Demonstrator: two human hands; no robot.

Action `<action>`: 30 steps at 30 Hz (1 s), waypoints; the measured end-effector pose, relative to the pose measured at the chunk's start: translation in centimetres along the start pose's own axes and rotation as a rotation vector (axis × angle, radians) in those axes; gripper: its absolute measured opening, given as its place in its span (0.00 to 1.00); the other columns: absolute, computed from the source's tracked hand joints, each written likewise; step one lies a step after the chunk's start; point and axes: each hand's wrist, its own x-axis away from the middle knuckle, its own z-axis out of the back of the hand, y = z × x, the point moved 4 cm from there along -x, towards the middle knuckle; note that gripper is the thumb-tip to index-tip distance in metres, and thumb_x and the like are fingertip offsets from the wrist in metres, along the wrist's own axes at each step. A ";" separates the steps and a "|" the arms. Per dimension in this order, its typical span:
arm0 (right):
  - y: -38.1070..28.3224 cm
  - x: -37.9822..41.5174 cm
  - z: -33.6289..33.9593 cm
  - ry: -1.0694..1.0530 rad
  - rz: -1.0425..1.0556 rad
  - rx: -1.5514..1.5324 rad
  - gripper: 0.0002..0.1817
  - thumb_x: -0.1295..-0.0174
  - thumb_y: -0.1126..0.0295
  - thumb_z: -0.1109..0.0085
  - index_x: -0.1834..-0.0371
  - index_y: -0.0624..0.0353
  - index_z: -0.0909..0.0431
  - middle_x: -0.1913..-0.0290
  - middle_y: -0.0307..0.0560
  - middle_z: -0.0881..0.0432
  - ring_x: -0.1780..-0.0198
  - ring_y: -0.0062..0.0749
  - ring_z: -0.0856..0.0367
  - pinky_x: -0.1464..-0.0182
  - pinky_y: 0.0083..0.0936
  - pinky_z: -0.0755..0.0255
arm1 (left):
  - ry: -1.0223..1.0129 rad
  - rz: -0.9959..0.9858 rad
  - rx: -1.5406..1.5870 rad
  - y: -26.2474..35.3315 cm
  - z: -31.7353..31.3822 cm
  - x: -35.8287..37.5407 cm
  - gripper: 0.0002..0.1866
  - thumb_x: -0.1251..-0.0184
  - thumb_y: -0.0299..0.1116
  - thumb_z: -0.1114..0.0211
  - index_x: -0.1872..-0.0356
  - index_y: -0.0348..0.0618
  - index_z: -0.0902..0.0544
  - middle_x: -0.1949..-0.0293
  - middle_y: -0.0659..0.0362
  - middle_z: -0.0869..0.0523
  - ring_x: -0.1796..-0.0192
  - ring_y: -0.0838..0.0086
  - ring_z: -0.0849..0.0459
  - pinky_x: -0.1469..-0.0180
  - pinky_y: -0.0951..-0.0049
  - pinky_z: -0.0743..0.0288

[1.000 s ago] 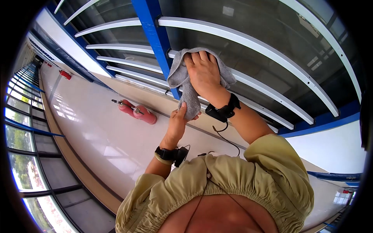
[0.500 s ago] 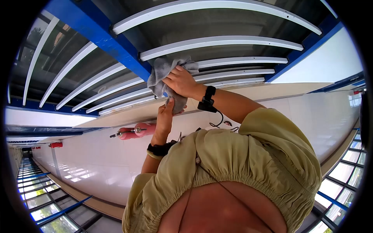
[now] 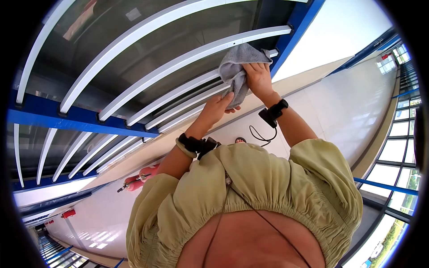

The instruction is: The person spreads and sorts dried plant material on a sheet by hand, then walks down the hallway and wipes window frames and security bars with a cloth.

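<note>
A grey cloth [image 3: 243, 58] is draped over one of the white window bars [image 3: 190, 83], close to the blue upright [image 3: 295, 33] on the right. My right hand [image 3: 259, 81] presses its fingers into the cloth against the bar. Lower and to the left, my left hand [image 3: 216, 108] pinches the hanging end of the same cloth between thumb and fingers. The folds hide part of the bar and some fingertips. Dark glass [image 3: 165, 58] lies behind the bars.
Red fire extinguishers [image 3: 138, 176] stand on the pale tiled floor [image 3: 308, 107] at the left. A blue post [image 3: 85, 123] divides the barred windows. Across the corridor runs another row of windows [image 3: 393, 154]. A cable [image 3: 261, 138] hangs from the right wrist strap.
Both hands and the cloth have shifted right along the bars, from beside the left blue post to near the right one. The view has turned, and the cloth stays in both hands.
</note>
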 end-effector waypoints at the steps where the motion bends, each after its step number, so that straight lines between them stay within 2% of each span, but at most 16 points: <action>1: 2.1 0.6 0.2 0.026 -0.080 0.041 0.22 0.46 0.77 0.42 0.45 0.53 0.20 0.45 0.47 0.19 0.39 0.48 0.26 0.34 0.46 0.38 | -0.048 0.004 0.007 0.5 -1.4 -2.0 0.27 0.23 0.52 0.48 0.56 0.34 0.16 0.64 0.54 0.11 0.65 0.74 0.15 0.56 0.74 0.21; 2: 3.9 1.5 0.2 0.050 -0.160 0.078 0.23 0.45 0.78 0.43 0.43 0.55 0.21 0.44 0.50 0.20 0.39 0.51 0.27 0.34 0.46 0.38 | -0.077 0.007 0.033 0.8 -2.8 -3.8 0.27 0.23 0.52 0.48 0.57 0.34 0.16 0.64 0.54 0.11 0.65 0.75 0.15 0.56 0.74 0.21; 4: 6.8 3.7 -0.7 -0.012 -0.360 -0.075 0.25 0.45 0.80 0.45 0.41 0.57 0.23 0.42 0.56 0.21 0.38 0.58 0.28 0.34 0.48 0.37 | -0.124 0.020 0.089 1.1 -5.3 -6.2 0.26 0.23 0.52 0.49 0.57 0.35 0.15 0.65 0.55 0.11 0.65 0.75 0.16 0.57 0.74 0.21; 5: 7.1 5.0 -1.2 0.030 -0.301 -0.029 0.27 0.44 0.80 0.45 0.37 0.58 0.25 0.38 0.60 0.25 0.37 0.61 0.30 0.35 0.47 0.36 | -0.149 0.009 0.086 1.2 -6.3 -6.6 0.26 0.23 0.52 0.48 0.57 0.36 0.15 0.65 0.55 0.11 0.66 0.76 0.16 0.57 0.74 0.21; 9: 7.6 8.8 -3.6 0.170 -0.481 -0.173 0.30 0.43 0.77 0.42 0.33 0.60 0.31 0.31 0.64 0.34 0.32 0.66 0.39 0.33 0.49 0.40 | -0.181 0.061 0.075 -1.2 -7.3 -6.1 0.24 0.23 0.50 0.47 0.57 0.35 0.16 0.64 0.55 0.11 0.66 0.76 0.15 0.60 0.76 0.22; 10: 7.1 9.4 -4.2 0.186 -0.581 -0.278 0.30 0.44 0.74 0.39 0.35 0.59 0.28 0.33 0.63 0.31 0.32 0.66 0.40 0.32 0.53 0.44 | -0.176 0.085 0.074 -1.4 -6.9 -5.0 0.24 0.23 0.49 0.47 0.56 0.35 0.16 0.63 0.55 0.11 0.65 0.76 0.15 0.61 0.77 0.22; 12: 4.7 10.4 -6.5 0.057 -0.313 -0.067 0.27 0.44 0.73 0.39 0.37 0.54 0.25 0.34 0.60 0.30 0.31 0.61 0.37 0.32 0.50 0.44 | -0.064 0.203 0.128 -2.8 -4.8 -3.4 0.25 0.24 0.48 0.45 0.54 0.28 0.18 0.59 0.52 0.13 0.60 0.69 0.12 0.56 0.73 0.18; 13: 3.3 10.6 -7.5 0.028 -0.273 -0.105 0.27 0.46 0.70 0.36 0.39 0.50 0.22 0.34 0.57 0.29 0.30 0.59 0.38 0.33 0.54 0.44 | -0.008 0.236 0.185 -4.1 -3.6 -3.0 0.26 0.25 0.47 0.44 0.54 0.26 0.18 0.58 0.51 0.13 0.58 0.67 0.12 0.54 0.71 0.17; 15: 0.3 10.9 -9.5 -0.089 -0.267 -0.065 0.27 0.47 0.69 0.36 0.40 0.49 0.22 0.34 0.56 0.29 0.32 0.61 0.37 0.33 0.54 0.44 | 0.084 0.276 0.290 -6.6 -0.8 -1.1 0.28 0.26 0.47 0.42 0.53 0.21 0.20 0.56 0.49 0.14 0.58 0.61 0.12 0.46 0.65 0.17; 17: -4.6 9.3 -9.5 -0.167 -0.266 -0.073 0.27 0.49 0.68 0.35 0.41 0.48 0.21 0.37 0.53 0.28 0.35 0.65 0.35 0.34 0.54 0.43 | 0.133 0.218 0.319 -8.6 2.3 2.1 0.27 0.26 0.48 0.42 0.54 0.23 0.19 0.57 0.50 0.14 0.57 0.63 0.12 0.49 0.67 0.17; 18: -6.7 9.4 -10.8 -0.201 -0.133 -0.044 0.24 0.50 0.68 0.35 0.45 0.49 0.19 0.42 0.52 0.26 0.40 0.64 0.33 0.38 0.52 0.38 | 0.153 0.189 0.330 -9.2 3.8 4.1 0.27 0.26 0.48 0.42 0.54 0.24 0.19 0.58 0.50 0.14 0.56 0.64 0.12 0.50 0.68 0.18; 20: -13.0 6.6 -10.7 -0.269 -0.046 -0.092 0.17 0.50 0.70 0.39 0.54 0.53 0.16 0.47 0.51 0.25 0.44 0.58 0.30 0.45 0.47 0.30 | 0.241 0.274 0.240 -8.9 6.8 9.2 0.27 0.25 0.51 0.45 0.55 0.29 0.18 0.60 0.53 0.13 0.56 0.69 0.14 0.54 0.71 0.20; 22: -18.7 4.9 -12.3 -0.267 0.110 -0.143 0.14 0.50 0.69 0.39 0.59 0.55 0.15 0.51 0.48 0.24 0.45 0.52 0.30 0.51 0.44 0.28 | 0.331 0.282 0.236 -10.5 9.3 13.5 0.27 0.24 0.52 0.47 0.55 0.32 0.17 0.61 0.54 0.12 0.58 0.72 0.15 0.56 0.73 0.22; 26: -29.2 2.3 -14.5 -0.387 0.441 -0.161 0.13 0.46 0.64 0.43 0.62 0.57 0.15 0.56 0.44 0.20 0.46 0.43 0.30 0.52 0.36 0.30 | 0.524 0.309 0.278 -12.3 12.3 19.5 0.27 0.23 0.52 0.51 0.55 0.35 0.17 0.63 0.56 0.12 0.62 0.74 0.16 0.57 0.74 0.23; 29: -35.7 1.8 -16.8 -0.365 0.565 -0.064 0.14 0.45 0.63 0.45 0.63 0.58 0.14 0.56 0.46 0.20 0.46 0.44 0.31 0.50 0.35 0.31 | 0.655 0.284 0.321 -12.7 13.2 21.7 0.26 0.22 0.51 0.52 0.54 0.35 0.17 0.63 0.55 0.12 0.62 0.74 0.15 0.57 0.76 0.22; 30: -35.9 1.6 -16.3 -0.351 0.597 -0.050 0.14 0.46 0.63 0.45 0.63 0.58 0.13 0.56 0.46 0.20 0.46 0.44 0.31 0.50 0.35 0.31 | 0.695 0.281 0.335 -12.9 13.5 22.2 0.27 0.22 0.51 0.52 0.54 0.35 0.17 0.63 0.55 0.11 0.62 0.74 0.15 0.57 0.76 0.22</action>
